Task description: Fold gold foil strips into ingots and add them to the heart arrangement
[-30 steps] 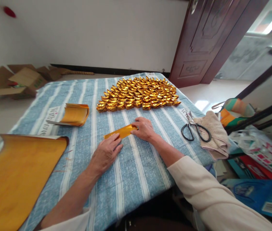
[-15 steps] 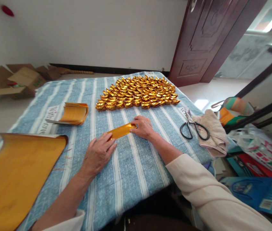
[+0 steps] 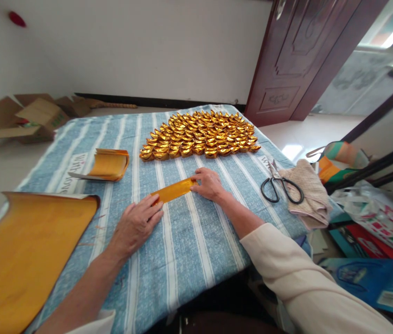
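A folded strip of gold foil paper (image 3: 173, 190) lies slantwise on the striped cloth in front of me. My right hand (image 3: 209, 183) pinches its right end between thumb and fingers. At the other end, my left hand (image 3: 140, 221) rests with its fingers stretched out over the strip's edge. Beyond the strip stand many shiny gold paper ingots (image 3: 199, 134), packed close in rows. A stack of curled gold paper sheets (image 3: 107, 164) sits to the left, and a large gold sheet (image 3: 32, 250) covers the near left corner.
Black-handled scissors (image 3: 281, 188) lie at the right, partly on a beige towel (image 3: 309, 197). Blue-and-white striped cloth (image 3: 182, 250) covers the table. Open cardboard boxes (image 3: 39, 116) stand on the floor at the far left. Plastic bags (image 3: 373, 204) and packages fill the right side.
My left hand has slid a little to the left along the strip, uncovering more of it. My right hand keeps its pinch at the right end. The view has shifted slightly.
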`<state>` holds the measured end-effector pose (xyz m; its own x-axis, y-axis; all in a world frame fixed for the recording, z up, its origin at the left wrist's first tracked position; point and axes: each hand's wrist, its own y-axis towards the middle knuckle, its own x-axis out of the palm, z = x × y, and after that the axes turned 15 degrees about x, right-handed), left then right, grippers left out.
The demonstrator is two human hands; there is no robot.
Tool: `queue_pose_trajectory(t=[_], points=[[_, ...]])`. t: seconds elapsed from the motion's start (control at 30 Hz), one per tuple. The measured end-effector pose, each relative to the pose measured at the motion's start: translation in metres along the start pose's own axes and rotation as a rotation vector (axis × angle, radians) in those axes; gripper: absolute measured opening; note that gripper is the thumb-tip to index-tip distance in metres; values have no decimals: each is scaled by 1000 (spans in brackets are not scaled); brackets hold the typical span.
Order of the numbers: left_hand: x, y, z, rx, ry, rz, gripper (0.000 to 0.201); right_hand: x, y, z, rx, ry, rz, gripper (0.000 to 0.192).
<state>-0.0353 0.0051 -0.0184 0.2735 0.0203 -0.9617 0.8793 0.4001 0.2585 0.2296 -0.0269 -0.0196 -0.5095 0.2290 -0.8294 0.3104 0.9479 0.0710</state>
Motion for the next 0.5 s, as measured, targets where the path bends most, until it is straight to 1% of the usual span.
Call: queue_pose_trajectory(t=[0.13, 0.23, 0.33, 0.5], points=[[1, -3, -6, 5, -30, -1, 50, 1, 3, 4, 8, 7, 6, 24], [2, -8, -11, 24, -66, 26, 54, 1, 3, 6, 6, 14, 1, 25], [3, -11, -14, 38, -81, 53, 54, -1, 3, 7, -2, 20, -8, 24], [1, -11, -12, 37, -73, 73, 52, -4, 4, 8, -19, 26, -24, 21]])
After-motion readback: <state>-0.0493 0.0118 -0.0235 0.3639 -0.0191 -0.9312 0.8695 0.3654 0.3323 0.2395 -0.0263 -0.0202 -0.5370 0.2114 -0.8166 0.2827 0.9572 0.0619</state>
